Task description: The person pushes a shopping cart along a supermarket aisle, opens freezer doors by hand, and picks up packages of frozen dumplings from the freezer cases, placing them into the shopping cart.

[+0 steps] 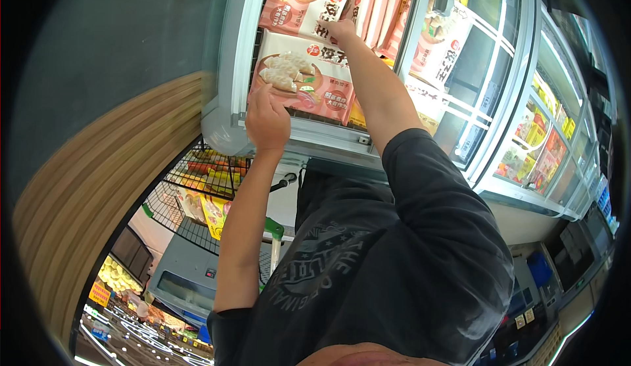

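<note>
Before me, bags of frozen dumplings lie in a glass-topped chest freezer. My left hand [267,119] rests at the lower left edge of a pink and white dumpling bag [315,77], its fingertips on the bag beside the pictured plate; whether it grips the bag is unclear. My right hand [341,32] reaches over to the lower edge of another dumpling bag [308,1] farther in. Its fingers touch the printed front there, and the thumb side is partly hidden, so its hold cannot be told. More pink bags [377,11] stand on edge to the right.
The freezer's metal rim [325,132] runs in front of me. A sliding glass lid frame [416,21] crosses the right side. A black wire cart basket [197,213] with packaged food stands below left, by a wood-slat panel [118,144]. More freezers [537,134] continue to the right.
</note>
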